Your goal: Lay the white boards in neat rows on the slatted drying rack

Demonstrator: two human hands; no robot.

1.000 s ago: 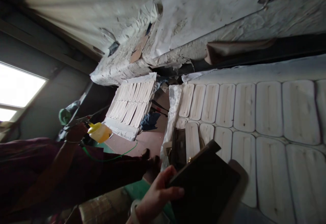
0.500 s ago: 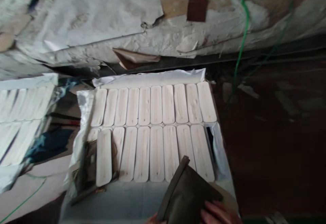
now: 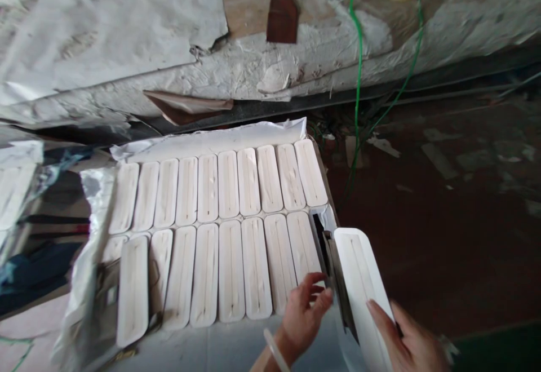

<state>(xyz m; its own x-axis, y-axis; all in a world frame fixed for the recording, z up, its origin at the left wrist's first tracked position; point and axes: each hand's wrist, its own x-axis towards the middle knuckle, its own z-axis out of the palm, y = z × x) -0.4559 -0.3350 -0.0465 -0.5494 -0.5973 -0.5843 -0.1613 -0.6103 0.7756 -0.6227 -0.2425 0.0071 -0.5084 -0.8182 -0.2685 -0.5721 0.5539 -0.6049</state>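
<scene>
A: Right hand [image 3: 408, 338]?
B: Gripping a white oblong piece [image 3: 363, 287] from beneath, fingers curled on its near end. The piece is tilted, just off the right edge of the tray [image 3: 211, 141], with a dark flat holder [image 3: 338, 287] against its left side.
A: Left hand [image 3: 304, 315]?
B: Loose, fingers half spread, holding nothing; fingertips [image 3: 323, 296] at the holder's edge, over the near-right corner of the tray.
A: Tray contents?
B: Two rows of white pieces [image 3: 228, 186] packed side by side; one piece [image 3: 133, 290] near the left corner lies on top, out of line.
A: Any labels or writing?
B: None readable. A green cord [image 3: 358, 79] hangs down the wall behind.
</scene>
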